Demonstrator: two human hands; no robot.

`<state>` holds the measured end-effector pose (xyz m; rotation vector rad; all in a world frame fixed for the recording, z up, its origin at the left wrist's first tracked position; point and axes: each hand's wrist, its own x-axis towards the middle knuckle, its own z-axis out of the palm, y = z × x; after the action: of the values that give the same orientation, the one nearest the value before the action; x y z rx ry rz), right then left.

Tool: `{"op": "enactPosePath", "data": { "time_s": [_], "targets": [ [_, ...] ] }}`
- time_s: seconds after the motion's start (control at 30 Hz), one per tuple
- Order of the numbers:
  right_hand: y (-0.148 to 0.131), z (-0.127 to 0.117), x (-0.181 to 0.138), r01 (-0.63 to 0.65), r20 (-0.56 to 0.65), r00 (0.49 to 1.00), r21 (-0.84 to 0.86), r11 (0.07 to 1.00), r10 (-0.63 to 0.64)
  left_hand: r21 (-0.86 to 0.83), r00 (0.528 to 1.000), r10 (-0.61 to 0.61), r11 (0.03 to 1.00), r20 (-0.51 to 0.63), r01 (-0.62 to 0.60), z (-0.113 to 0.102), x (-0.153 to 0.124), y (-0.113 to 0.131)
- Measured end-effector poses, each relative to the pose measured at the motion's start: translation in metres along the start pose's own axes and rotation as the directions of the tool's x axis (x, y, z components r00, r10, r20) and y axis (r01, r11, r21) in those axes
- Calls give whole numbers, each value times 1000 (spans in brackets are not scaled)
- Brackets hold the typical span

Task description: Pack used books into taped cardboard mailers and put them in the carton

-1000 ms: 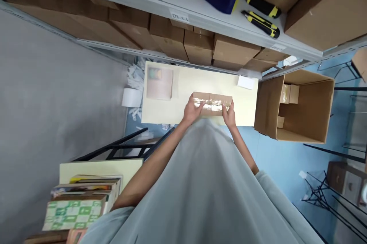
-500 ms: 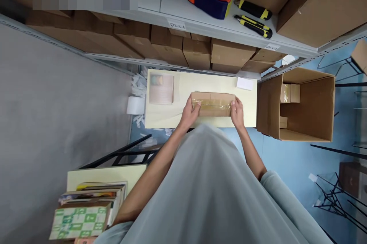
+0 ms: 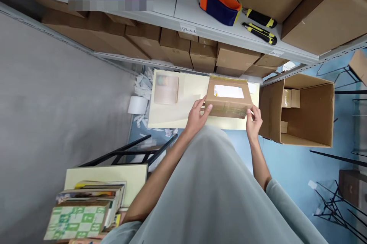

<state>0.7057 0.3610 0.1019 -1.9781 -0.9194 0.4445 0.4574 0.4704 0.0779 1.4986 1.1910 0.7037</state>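
Observation:
A taped cardboard box (image 3: 228, 103) with a white label (image 3: 228, 91) on one face is held between my two hands above a pale yellow table (image 3: 189, 117). My left hand (image 3: 198, 113) grips its left end, thumb on the near taped side. At the right end, my right hand (image 3: 253, 120) holds the near corner between thumb and fingers. Flat on the table to the left lies a pinkish sheet or pad (image 3: 166, 89). Part of a white paper (image 3: 252, 87) shows behind the box.
A large open carton (image 3: 306, 112) with small boxes (image 3: 286, 98) inside stands right of the table. Above, a grey shelf (image 3: 183, 16) bears cartons, an orange-and-blue holder (image 3: 220, 5) and two utility knives (image 3: 259, 28). Books (image 3: 83, 213) are stacked lower left; a white roll (image 3: 137, 105) sits by paper scraps.
The box has moved right and turned in my hands, so its white label now shows. Both hands have shifted right with it. The view has shifted slightly too.

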Motion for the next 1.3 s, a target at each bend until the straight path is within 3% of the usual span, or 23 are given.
{"op": "enactPosePath", "data": {
  "time_s": [0.17, 0.3, 0.4, 0.5, 0.6, 0.77, 0.93, 1.0, 1.13, 1.3],
  "targets": [
    [28, 40, -10, -143, 155, 978, -11, 990, 143, -11, 983, -179, 984, -34, 179, -9, 7, -52],
    [57, 76, -26, -267, 250, 935, 37, 963, 250, 10, 930, -368, 930, 10, 368, -11, 11, -101],
    [75, 87, -39, -352, 327, 880, -40, 935, 345, 18, 887, -461, 887, 26, 461, -9, 7, -124],
    [87, 87, -43, -387, 353, 846, -110, 916, 400, 31, 879, -473, 881, 54, 472, -9, 5, -134],
    [92, 86, -28, -383, 339, 852, -116, 916, 399, 40, 884, -465, 885, 52, 463, -13, 16, -136],
    [89, 97, 24, -377, 314, 867, -93, 921, 387, 22, 906, -423, 906, -1, 423, -20, 58, -126],
    [79, 109, 56, -403, 342, 854, -43, 914, 393, -82, 887, -459, 883, 60, 462, -22, 82, -104],
    [72, 103, 56, -406, 343, 855, -25, 914, 389, -114, 887, -457, 880, 62, 461, -26, 80, -94],
    [52, 77, 39, -354, 328, 894, 97, 930, 306, -161, 935, -355, 923, -8, 349, -38, 61, -72],
    [25, 56, 13, -290, 220, 941, 138, 947, 256, -158, 955, -289, 948, -72, 275, -41, 38, -56]
  ]
}}
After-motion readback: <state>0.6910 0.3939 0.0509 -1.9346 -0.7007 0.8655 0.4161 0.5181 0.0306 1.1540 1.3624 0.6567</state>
